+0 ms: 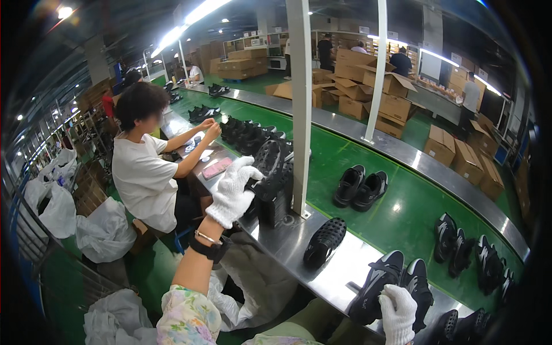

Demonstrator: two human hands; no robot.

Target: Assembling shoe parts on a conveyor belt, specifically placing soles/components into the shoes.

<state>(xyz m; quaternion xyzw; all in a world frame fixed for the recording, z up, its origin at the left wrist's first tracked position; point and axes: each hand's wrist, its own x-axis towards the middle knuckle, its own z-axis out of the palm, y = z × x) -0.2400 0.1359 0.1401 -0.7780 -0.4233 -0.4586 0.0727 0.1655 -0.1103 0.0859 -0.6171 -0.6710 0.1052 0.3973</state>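
My left hand (233,192), in a white knit glove, reaches forward over the bench and closes on a black shoe (269,164) with a perforated, knobbly surface. The shoe is tilted up beside a white post, above a dark block (273,210). In the near right my right hand (398,313), also gloved in white, has curled fingers against a black sneaker (374,287). Whatever its fingertips pinch is hidden. A second sneaker (418,287) stands just right of the first. Between my hands a black shoe with a bumpy surface (325,242) lies on the metal ledge (287,247).
A green conveyor (391,215) runs past the ledge, bearing a pair of black sneakers (361,187) and several more at right. The white post (300,115) rises from the ledge. To the left a co-worker (146,161) sits near a pink item (217,168); white bags (106,230) lie behind.
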